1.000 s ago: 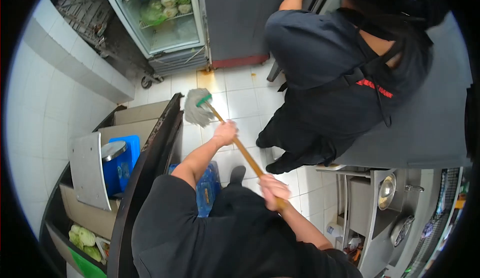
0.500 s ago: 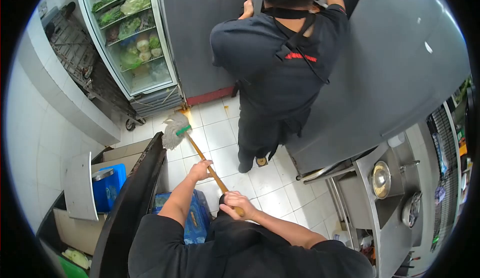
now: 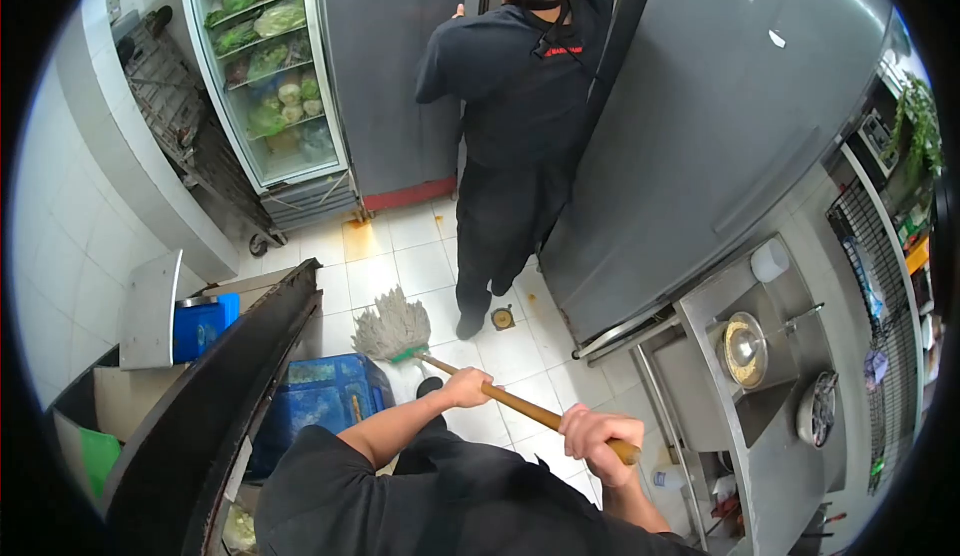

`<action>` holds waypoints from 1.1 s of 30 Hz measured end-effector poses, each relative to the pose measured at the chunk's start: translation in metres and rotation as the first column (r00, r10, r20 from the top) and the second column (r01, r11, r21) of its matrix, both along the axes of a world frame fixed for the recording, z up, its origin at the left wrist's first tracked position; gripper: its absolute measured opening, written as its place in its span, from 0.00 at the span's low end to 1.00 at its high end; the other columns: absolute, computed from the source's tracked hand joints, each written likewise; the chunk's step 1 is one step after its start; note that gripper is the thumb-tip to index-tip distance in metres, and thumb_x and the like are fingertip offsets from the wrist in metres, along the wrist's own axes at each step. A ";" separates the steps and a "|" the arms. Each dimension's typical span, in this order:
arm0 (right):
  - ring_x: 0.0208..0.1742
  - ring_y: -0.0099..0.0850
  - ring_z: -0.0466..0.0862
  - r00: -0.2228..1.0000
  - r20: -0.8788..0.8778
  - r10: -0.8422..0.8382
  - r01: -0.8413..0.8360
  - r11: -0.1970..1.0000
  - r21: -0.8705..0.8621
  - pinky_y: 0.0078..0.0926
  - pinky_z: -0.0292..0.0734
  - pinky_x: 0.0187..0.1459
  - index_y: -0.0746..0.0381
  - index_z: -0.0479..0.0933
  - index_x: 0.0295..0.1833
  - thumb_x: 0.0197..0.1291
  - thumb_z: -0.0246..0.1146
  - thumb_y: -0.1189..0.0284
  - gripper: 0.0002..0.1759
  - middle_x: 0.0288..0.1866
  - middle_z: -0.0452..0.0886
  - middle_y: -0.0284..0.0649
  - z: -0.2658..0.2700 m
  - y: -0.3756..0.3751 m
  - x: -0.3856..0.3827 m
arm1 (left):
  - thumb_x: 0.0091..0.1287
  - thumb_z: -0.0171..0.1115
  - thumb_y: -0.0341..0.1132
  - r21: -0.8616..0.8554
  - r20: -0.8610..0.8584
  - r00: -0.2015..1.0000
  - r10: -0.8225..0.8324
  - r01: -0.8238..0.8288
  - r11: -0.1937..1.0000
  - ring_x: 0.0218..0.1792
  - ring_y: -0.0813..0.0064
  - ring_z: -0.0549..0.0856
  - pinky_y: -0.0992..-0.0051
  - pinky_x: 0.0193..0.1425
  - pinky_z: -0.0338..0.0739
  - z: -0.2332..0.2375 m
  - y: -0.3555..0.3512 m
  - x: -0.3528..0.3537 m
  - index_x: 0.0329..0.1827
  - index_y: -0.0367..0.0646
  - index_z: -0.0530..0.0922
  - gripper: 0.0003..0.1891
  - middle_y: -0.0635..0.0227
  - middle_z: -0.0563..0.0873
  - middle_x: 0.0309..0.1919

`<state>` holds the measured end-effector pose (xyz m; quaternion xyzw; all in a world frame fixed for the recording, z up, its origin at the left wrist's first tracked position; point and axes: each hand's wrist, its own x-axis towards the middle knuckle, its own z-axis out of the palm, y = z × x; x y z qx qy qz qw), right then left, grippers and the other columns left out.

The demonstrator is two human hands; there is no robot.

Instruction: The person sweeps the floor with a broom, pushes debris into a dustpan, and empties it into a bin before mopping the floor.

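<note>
A mop (image 3: 535, 413) with a wooden handle, a green clamp and a grey string head slants across the white tiled floor (image 3: 420, 266). Its strings lie spread on the tiles, left of a co-worker's feet. My left hand (image 3: 467, 388) is wrapped round the handle partway down. Near the top end, my right hand (image 3: 600, 441) grips the handle, whose rounded tip sticks out past the fist. A blue plastic bin (image 3: 325, 396) stands close by my left forearm.
A co-worker (image 3: 520, 126) in dark clothes stands ahead, at an open grey cabinet door (image 3: 690, 146). Glass-fronted fridge (image 3: 265, 66) with vegetables at back left. Steel sink unit (image 3: 755, 426) with bowls at right. Dark-edged counter (image 3: 215, 406) at left. Floor drain (image 3: 503, 318) near the co-worker's feet.
The mop head has come back toward me and to the right, its strings now fanned out. Both my hands have moved right with the handle. The co-worker appears farther ahead.
</note>
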<state>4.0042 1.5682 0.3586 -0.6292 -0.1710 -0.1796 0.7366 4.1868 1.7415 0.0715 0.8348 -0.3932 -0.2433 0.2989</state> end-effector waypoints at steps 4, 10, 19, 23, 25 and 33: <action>0.18 0.32 0.74 0.990 0.136 0.040 -0.060 0.987 0.150 0.36 0.72 0.25 0.67 0.72 0.23 0.68 0.67 0.59 0.26 0.19 0.75 0.38 0.022 0.008 -0.007 | 0.73 0.59 0.51 -0.112 0.010 0.999 0.038 -0.037 0.993 0.37 0.41 0.85 0.50 0.46 0.80 -0.016 -0.006 -0.028 0.27 0.44 0.84 0.22 0.50 0.87 0.28; 0.09 0.26 0.64 0.949 0.304 0.081 -0.123 0.985 0.121 0.26 0.62 0.15 0.61 0.68 0.21 0.71 0.58 0.57 0.26 0.12 0.70 0.33 0.008 0.039 0.028 | 0.65 0.63 0.38 -0.186 0.165 0.984 -0.069 0.100 0.977 0.34 0.50 0.87 0.53 0.44 0.81 -0.012 0.026 0.012 0.26 0.46 0.82 0.10 0.56 0.87 0.25; 0.14 0.35 0.70 0.884 0.464 -0.066 0.071 0.997 0.007 0.34 0.64 0.18 0.65 0.68 0.23 0.75 0.52 0.58 0.28 0.15 0.70 0.41 -0.110 0.113 0.195 | 0.63 0.66 0.41 0.057 0.252 0.934 0.255 -0.277 0.959 0.55 0.51 0.82 0.47 0.51 0.76 -0.060 0.108 0.206 0.45 0.48 0.80 0.11 0.64 0.86 0.44; 0.24 0.37 0.73 0.988 0.154 -0.023 0.056 0.976 -0.209 0.36 0.74 0.32 0.69 0.69 0.25 0.61 0.56 0.75 0.13 0.23 0.73 0.44 -0.149 0.150 0.283 | 0.62 0.68 0.40 0.199 0.214 0.831 0.513 -0.551 0.810 0.76 0.53 0.70 0.49 0.69 0.75 -0.055 0.152 0.277 0.71 0.47 0.72 0.32 0.60 0.70 0.77; 0.28 0.40 0.76 0.992 0.118 0.036 -0.005 0.967 -0.255 0.39 0.76 0.39 0.70 0.70 0.25 0.60 0.56 0.76 0.12 0.24 0.74 0.46 -0.183 0.158 0.314 | 0.63 0.67 0.37 0.155 0.234 0.831 0.504 -0.544 0.825 0.76 0.54 0.70 0.49 0.69 0.76 -0.066 0.163 0.300 0.69 0.47 0.73 0.29 0.61 0.71 0.76; 0.31 0.45 0.77 0.992 0.055 0.114 -0.093 0.950 -0.299 0.40 0.77 0.46 0.69 0.71 0.26 0.58 0.57 0.81 0.08 0.26 0.73 0.47 -0.176 0.199 0.351 | 0.64 0.66 0.33 0.078 0.218 0.814 0.538 -0.564 0.822 0.69 0.58 0.79 0.53 0.64 0.78 -0.059 0.198 0.346 0.53 0.45 0.84 0.14 0.60 0.87 0.56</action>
